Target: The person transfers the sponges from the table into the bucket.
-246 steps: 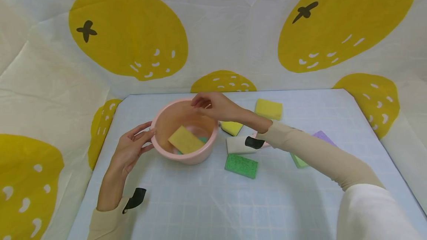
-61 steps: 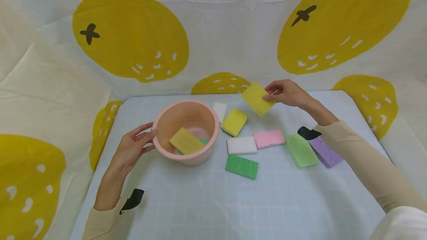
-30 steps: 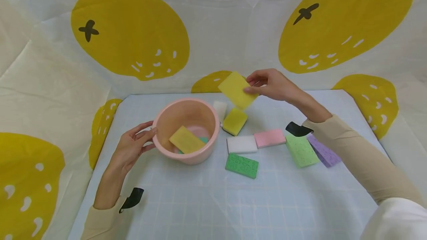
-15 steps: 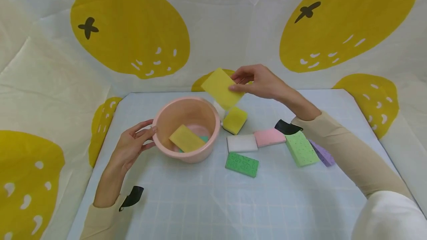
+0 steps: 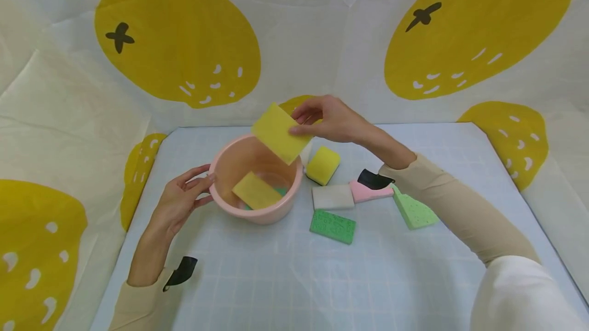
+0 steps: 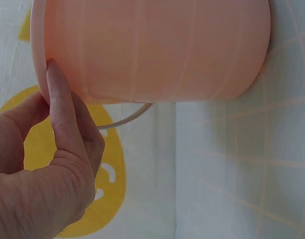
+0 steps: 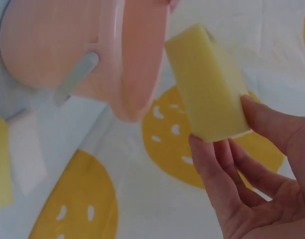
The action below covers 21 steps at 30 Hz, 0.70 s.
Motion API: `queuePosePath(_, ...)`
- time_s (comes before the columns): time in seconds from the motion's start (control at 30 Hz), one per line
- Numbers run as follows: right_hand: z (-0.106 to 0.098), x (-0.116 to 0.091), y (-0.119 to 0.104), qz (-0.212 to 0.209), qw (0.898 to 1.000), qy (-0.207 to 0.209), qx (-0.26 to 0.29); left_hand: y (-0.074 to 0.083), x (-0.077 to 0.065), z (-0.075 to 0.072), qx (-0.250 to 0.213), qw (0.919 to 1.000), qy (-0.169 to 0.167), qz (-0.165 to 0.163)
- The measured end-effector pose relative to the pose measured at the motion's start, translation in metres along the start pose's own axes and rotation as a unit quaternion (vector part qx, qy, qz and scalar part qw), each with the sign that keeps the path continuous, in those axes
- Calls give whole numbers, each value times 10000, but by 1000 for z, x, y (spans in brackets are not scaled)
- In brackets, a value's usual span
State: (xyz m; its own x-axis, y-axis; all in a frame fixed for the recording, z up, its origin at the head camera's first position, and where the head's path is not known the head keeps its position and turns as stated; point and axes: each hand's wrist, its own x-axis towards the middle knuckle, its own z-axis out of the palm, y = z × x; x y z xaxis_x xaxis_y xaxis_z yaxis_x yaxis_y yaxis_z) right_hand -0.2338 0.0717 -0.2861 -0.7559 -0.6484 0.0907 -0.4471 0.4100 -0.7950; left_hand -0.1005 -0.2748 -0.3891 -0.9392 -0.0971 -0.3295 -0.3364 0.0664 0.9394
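A pink bucket (image 5: 271, 215) stands at the table's left part, with a yellow sponge (image 5: 255, 191) and a bit of something teal (image 5: 281, 191) inside. My left hand (image 5: 180, 200) pinches the bucket's rim at its left side; the left wrist view shows the thumb and fingers on the rim. Over the bucket's far right edge, my right hand (image 5: 333, 119) holds another yellow sponge (image 5: 281, 134) by its right corner, tilted. In the right wrist view this sponge (image 7: 207, 84) sits between thumb and fingertips, apart from the rim.
Right of the bucket lie a yellow sponge (image 5: 323, 166), a white sponge (image 5: 333, 197), a pink sponge (image 5: 368, 192), a green sponge (image 5: 333, 226) and a light green sponge (image 5: 415, 210). Another white sponge (image 5: 306, 152) is partly hidden behind the bucket. The right forearm hides the purple sponge.
My right hand has picked up the yellow sponge from the table's far side and carried it left to above the bucket's rim. My left hand has stayed on the rim.
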Motion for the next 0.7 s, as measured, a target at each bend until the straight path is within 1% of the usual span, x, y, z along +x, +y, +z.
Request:
queuePosePath(0.33, 26, 10, -4, -335, 9990, -169, -226, 1, -1, 0, 14, 10000, 18, -36)
queuePosePath(0.7, 53, 17, -7, -326, 9976, -306, -519, 0, -1, 0, 74, 10000, 46, -36)
